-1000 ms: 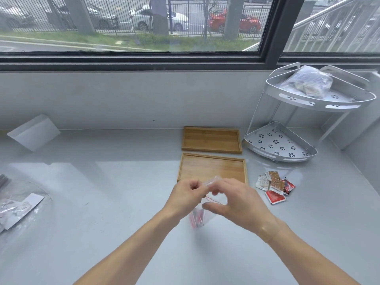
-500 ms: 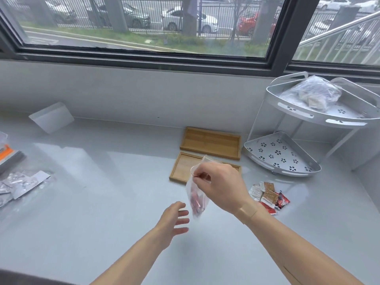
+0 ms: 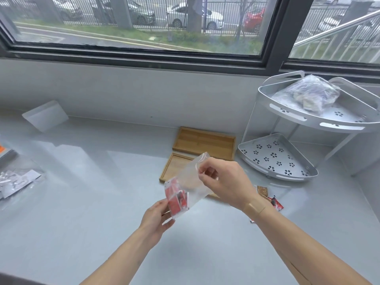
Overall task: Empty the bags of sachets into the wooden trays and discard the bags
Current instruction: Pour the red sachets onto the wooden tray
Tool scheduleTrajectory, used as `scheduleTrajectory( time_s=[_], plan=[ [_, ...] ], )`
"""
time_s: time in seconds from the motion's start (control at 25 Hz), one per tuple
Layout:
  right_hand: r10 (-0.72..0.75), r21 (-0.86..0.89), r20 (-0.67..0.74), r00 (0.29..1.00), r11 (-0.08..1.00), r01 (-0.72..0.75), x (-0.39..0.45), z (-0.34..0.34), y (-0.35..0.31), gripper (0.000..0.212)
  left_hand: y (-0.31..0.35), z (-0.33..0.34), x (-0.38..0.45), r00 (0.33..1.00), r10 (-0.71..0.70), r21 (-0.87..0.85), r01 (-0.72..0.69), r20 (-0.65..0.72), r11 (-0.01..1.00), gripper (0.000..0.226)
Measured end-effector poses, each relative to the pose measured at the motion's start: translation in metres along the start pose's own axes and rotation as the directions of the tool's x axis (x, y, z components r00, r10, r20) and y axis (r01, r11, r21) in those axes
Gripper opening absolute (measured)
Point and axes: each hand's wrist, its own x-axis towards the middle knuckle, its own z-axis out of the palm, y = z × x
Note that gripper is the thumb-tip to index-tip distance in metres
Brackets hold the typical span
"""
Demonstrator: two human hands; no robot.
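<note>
I hold a small clear bag (image 3: 190, 182) with red sachets (image 3: 176, 199) at its lower end, above the grey counter. My right hand (image 3: 225, 182) pinches the bag's open top edge. My left hand (image 3: 157, 217) grips the bottom corner, where the sachets sit. The bag is tilted, its mouth up and to the right. Two wooden trays lie behind it: the near tray (image 3: 176, 166), partly hidden by the bag and my right hand, and the far tray (image 3: 203, 142). Both look bare where they show.
Loose sachets (image 3: 273, 200) lie on the counter right of my right wrist. A two-tier metal corner rack (image 3: 287, 173) stands at the right, with a filled clear bag (image 3: 308, 94) on its top shelf. Clear bags (image 3: 16, 179) lie at the left edge. A white box (image 3: 45, 115) leans against the wall.
My left hand left the bag's top, dropped open, then rose and took hold of the bag's bottom corner. My right hand lifted and tilted the bag.
</note>
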Motion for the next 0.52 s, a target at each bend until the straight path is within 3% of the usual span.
scheduleTrajectory(
  time_s=[0.24,0.52],
  plan=[
    [0.274,0.029,0.014,0.962,0.961,-0.274,0.011,0.004,0.055,0.003,0.038,-0.006,0.024,0.954,0.218,0.189,-0.18,-0.208,0.965,0.014],
    [0.564,0.289,0.129,0.816,0.765,-0.575,0.023,0.038,0.11,0.011,0.073,0.007,0.054,0.916,0.33,0.421,-0.212,-0.228,0.882,0.015]
  ],
)
